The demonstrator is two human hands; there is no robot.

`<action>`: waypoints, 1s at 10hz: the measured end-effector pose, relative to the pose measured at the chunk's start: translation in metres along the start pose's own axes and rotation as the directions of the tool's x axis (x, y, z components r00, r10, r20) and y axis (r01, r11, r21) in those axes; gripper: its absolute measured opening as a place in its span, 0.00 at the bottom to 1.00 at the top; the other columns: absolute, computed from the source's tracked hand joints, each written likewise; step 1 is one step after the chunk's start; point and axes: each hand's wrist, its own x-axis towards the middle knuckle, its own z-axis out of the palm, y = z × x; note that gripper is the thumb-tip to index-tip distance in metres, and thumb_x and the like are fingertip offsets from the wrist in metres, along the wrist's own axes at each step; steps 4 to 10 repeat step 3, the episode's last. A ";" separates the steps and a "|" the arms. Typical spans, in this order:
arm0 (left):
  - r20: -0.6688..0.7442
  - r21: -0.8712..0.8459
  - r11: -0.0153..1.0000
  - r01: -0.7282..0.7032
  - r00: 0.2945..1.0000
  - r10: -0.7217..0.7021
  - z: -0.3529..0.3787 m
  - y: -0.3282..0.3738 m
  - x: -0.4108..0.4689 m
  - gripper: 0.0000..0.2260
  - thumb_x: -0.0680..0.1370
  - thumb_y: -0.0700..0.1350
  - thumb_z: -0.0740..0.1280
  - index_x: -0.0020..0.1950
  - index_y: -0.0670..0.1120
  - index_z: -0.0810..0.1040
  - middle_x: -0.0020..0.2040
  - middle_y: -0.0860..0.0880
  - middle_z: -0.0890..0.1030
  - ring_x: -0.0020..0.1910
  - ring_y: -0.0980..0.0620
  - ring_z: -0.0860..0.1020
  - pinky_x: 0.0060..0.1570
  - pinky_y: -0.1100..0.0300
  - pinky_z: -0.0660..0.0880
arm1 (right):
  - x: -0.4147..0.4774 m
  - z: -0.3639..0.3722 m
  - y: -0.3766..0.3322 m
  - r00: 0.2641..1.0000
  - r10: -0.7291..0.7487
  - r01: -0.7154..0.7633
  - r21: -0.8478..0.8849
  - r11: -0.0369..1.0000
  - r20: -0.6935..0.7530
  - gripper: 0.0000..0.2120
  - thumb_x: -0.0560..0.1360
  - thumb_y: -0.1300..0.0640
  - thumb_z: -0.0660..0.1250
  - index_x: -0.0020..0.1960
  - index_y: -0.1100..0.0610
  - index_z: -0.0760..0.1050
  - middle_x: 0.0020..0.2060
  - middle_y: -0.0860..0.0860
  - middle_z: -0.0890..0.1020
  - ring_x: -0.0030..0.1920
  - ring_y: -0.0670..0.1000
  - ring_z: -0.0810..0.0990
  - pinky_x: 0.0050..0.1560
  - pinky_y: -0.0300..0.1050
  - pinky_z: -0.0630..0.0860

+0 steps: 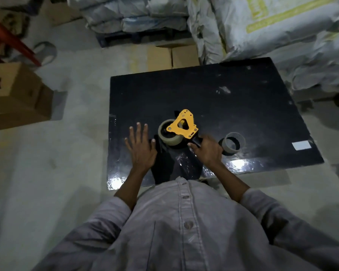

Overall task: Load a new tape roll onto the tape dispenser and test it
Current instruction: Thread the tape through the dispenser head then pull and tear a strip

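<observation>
the tape dispenser stood on the black surface, near its front edge, with its yellow frame uppermost and a tape roll already seated on the hub at its left side. the right hand was wrapped around the dark handle at the dispenser's lower right, fingers closed on it. the left hand was spread wide and flat, palm down, just left of the roll, holding nothing; whether it pressed on the surface or hovered over it could not be told. an empty grey core stood upright to the right of the right hand, apart from the dispenser.

the dispenser looked like stiff plastic and metal, light enough for one hand, and the handle was the proper place to grip it, since the far end probably carried a toothed cutter worth keeping fingers away from. the roll looked firm around its rim but sticky on any free end, so it would be best handled by its sides. the glossy surface, with film and glare near its front edge, looked slippery, so the dispenser would likely slide unless held down. the loading seemed done, with the threading and test pull probably still ahead.
</observation>
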 end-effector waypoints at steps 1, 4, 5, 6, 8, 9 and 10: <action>0.020 0.025 1.000 -0.003 1.000 0.003 0.004 -0.001 -0.010 0.30 0.90 0.57 0.59 0.91 0.51 0.58 0.92 0.47 0.53 0.91 0.39 0.48 0.85 0.27 0.49 | 0.005 0.007 0.002 0.999 0.025 -0.026 0.025 0.999 0.044 0.30 0.79 0.32 0.75 0.69 0.53 0.82 0.63 0.57 0.86 0.63 0.64 0.85 0.56 0.53 0.79; 0.025 0.006 1.000 -0.003 1.000 0.002 0.006 -0.003 -0.017 0.31 0.89 0.60 0.56 0.91 0.51 0.57 0.93 0.46 0.52 0.91 0.39 0.47 0.85 0.26 0.49 | 0.020 0.030 0.025 0.993 -0.019 0.005 0.122 0.993 0.114 0.39 0.77 0.36 0.78 0.77 0.60 0.74 0.71 0.62 0.79 0.74 0.67 0.76 0.67 0.58 0.75; 0.025 0.006 1.000 -0.003 1.000 0.002 0.006 -0.003 -0.017 0.31 0.89 0.60 0.56 0.91 0.51 0.57 0.93 0.46 0.52 0.91 0.39 0.47 0.85 0.26 0.49 | 0.020 0.030 0.025 0.993 -0.019 0.005 0.122 0.993 0.114 0.39 0.77 0.36 0.78 0.77 0.60 0.74 0.71 0.62 0.79 0.74 0.67 0.76 0.67 0.58 0.75; 0.025 0.006 1.000 -0.003 1.000 0.002 0.006 -0.003 -0.017 0.31 0.89 0.60 0.56 0.91 0.51 0.57 0.93 0.46 0.52 0.91 0.39 0.47 0.85 0.26 0.49 | 0.020 0.030 0.025 0.993 -0.019 0.005 0.122 0.993 0.114 0.39 0.77 0.36 0.78 0.77 0.60 0.74 0.71 0.62 0.79 0.74 0.67 0.76 0.67 0.58 0.75; 0.025 0.006 1.000 -0.003 1.000 0.002 0.006 -0.003 -0.017 0.31 0.89 0.60 0.56 0.91 0.51 0.57 0.93 0.46 0.52 0.91 0.39 0.47 0.85 0.26 0.49 | 0.020 0.030 0.025 0.993 -0.019 0.005 0.122 0.993 0.114 0.39 0.77 0.36 0.78 0.77 0.60 0.74 0.71 0.62 0.79 0.74 0.67 0.76 0.67 0.58 0.75; 0.025 0.006 1.000 -0.003 1.000 0.002 0.006 -0.003 -0.017 0.31 0.89 0.60 0.56 0.91 0.51 0.57 0.93 0.46 0.52 0.91 0.39 0.47 0.85 0.26 0.49 | 0.020 0.030 0.025 0.993 -0.019 0.005 0.122 0.993 0.114 0.39 0.77 0.36 0.78 0.77 0.60 0.74 0.71 0.62 0.79 0.74 0.67 0.76 0.67 0.58 0.75; 0.025 0.006 1.000 -0.003 1.000 0.002 0.006 -0.003 -0.017 0.31 0.89 0.60 0.56 0.91 0.51 0.57 0.93 0.46 0.52 0.91 0.39 0.47 0.85 0.26 0.49 | 0.020 0.030 0.025 0.993 -0.019 0.005 0.122 0.993 0.114 0.39 0.77 0.36 0.78 0.77 0.60 0.74 0.71 0.62 0.79 0.74 0.67 0.76 0.67 0.58 0.75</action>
